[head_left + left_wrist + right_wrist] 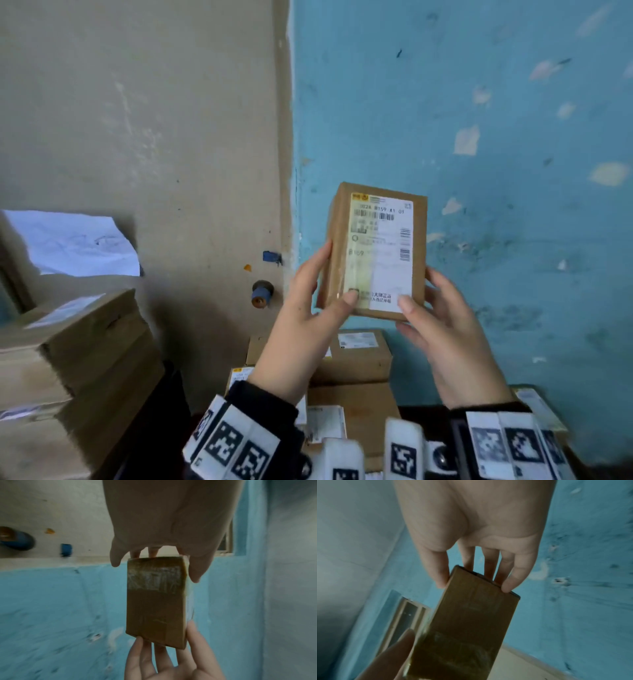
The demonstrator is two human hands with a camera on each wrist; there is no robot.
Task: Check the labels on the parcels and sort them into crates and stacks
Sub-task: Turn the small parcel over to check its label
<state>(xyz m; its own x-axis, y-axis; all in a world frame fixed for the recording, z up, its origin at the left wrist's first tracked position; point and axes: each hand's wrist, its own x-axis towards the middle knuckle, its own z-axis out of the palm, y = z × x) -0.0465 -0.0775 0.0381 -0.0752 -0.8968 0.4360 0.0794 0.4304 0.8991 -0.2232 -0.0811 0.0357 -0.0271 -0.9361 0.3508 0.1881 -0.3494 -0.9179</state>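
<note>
A small brown cardboard parcel (376,250) is held upright in the air before the blue wall, its white shipping label (380,253) turned toward me. My left hand (308,318) grips its lower left edge, thumb on the label's bottom corner. My right hand (442,325) grips the lower right edge, thumb on the label too. In the left wrist view the parcel's (156,601) taped bottom end shows between my left hand (163,524) above and the right hand's fingers (164,660) below. The right wrist view shows the parcel (467,622) pinched by my right hand (471,534).
Below the hands lie several labelled cardboard parcels (359,356) in a pile. A stack of larger cartons (78,356) stands at the left, with a sheet of paper (75,243) on the wall above. A pipe stub (262,293) sticks out of the beige wall.
</note>
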